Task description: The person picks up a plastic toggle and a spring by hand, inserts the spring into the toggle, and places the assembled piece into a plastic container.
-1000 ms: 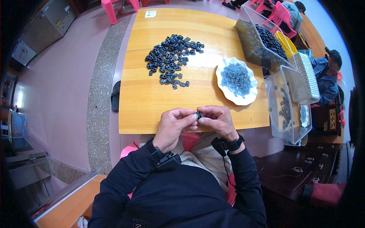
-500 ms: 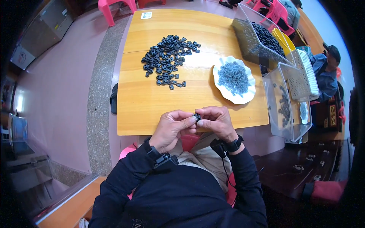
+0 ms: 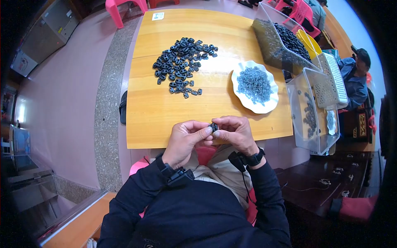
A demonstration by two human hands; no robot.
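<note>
Between my two hands, at the near edge of the wooden table (image 3: 165, 120), is a small black two-hole cord lock (image 3: 214, 127). My left hand (image 3: 188, 138) pinches it with thumb and fingertips. From the other side, my right hand (image 3: 235, 134) grips it between thumb and forefinger. Farther off on the left lies a loose heap of similar black cord locks (image 3: 178, 62). A white wavy-rimmed plate (image 3: 260, 108) stands beyond my right hand, full of tiny grey pieces (image 3: 253, 84) that look like small springs.
A clear bin (image 3: 266, 45) of black parts sits at the far right corner. Nearer, another clear bin (image 3: 304, 140) holds scattered black pieces, beside a white perforated basket (image 3: 331, 82) and a yellow container (image 3: 308, 41). A person in a dark cap (image 3: 355, 78) sits at right.
My hands keep the same pinch on the cord lock, with barely any shift. The heap and the plate have not been disturbed.
</note>
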